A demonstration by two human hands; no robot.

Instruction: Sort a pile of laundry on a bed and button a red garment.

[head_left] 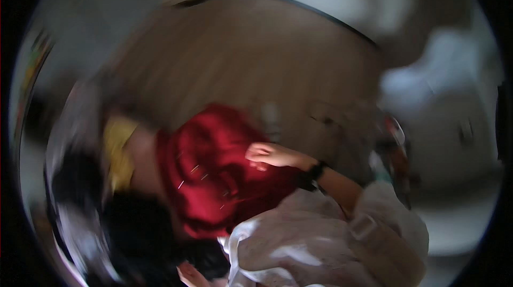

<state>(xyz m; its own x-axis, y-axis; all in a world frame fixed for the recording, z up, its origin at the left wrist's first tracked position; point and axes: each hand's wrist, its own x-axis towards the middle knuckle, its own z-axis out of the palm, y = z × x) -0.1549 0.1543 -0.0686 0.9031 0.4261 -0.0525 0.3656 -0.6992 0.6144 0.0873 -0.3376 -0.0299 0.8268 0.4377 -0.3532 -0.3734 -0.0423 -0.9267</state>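
Observation:
A large piece of red cloth (pixel 208 148), creased, with a few small bright streaks on it, spreads out in front of me. Over its right part is my right hand (pixel 266 156), fingers curled in, a black band (pixel 315 175) round the wrist. Motion blur hides whether those fingers pinch the cloth or something small. At the lower edge, my left hand (pixel 193 276) shows only in part, close to dark material below the red cloth. Its fingers are smeared and cut off by the frame, so I cannot make out their grip.
Yellow cloth (pixel 118 150) and black material (pixel 136 223) lie to the left. Beyond the red cloth is brown floor (pixel 235 52). A thin cord-like thing (pixel 323 118) and blurred orange and white objects (pixel 398 148) are on the right. A pale bluish heap (pixel 427 76) is farther off.

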